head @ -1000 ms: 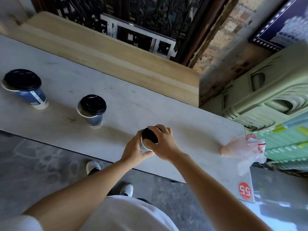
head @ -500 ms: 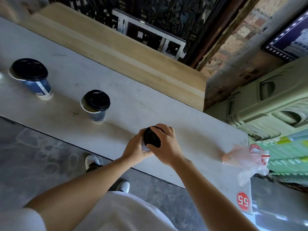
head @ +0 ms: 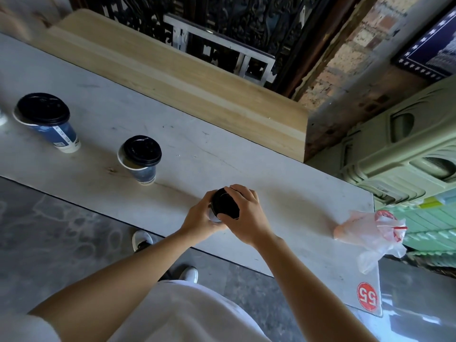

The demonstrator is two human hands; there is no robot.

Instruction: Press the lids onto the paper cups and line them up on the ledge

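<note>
**Head view, grip.** Wrapping the left hand [head: 199, 215] round the wall of the cup [head: 212, 217], fingers curled. Cupping the right hand [head: 246, 218] over the black lid [head: 225, 203], fingers and thumb bent round its edge. Keeping the cup upright on the ledge [head: 222, 156], directly under both hands, near the front edge.

**Handling, as judged.** Treating the cup as light, thin-walled paper, likely buckling under a hard side squeeze. Bracing it lightly by the wall. Pushing down round the lid's edge rather than on its flexing centre. Contents hidden, so guarding against a tip.

**Surface and room.** Working on a flat, pale, scuffed ledge, probably letting a light cup slide.
- Showing two more cups well left of the hands, the second cup [head: 140, 159] nearer and the third cup [head: 49, 122] farther, each lid seeming to sit off-centre on its rim.
- Showing a plastic bag [head: 370, 230] right of the hands, with a red sticker [head: 367, 299] nearer the person.
- Facing a wooden board [head: 172, 70] beyond the hands and green crates [head: 407, 156] far right.
- Standing on a grey floor [head: 49, 230].
</note>
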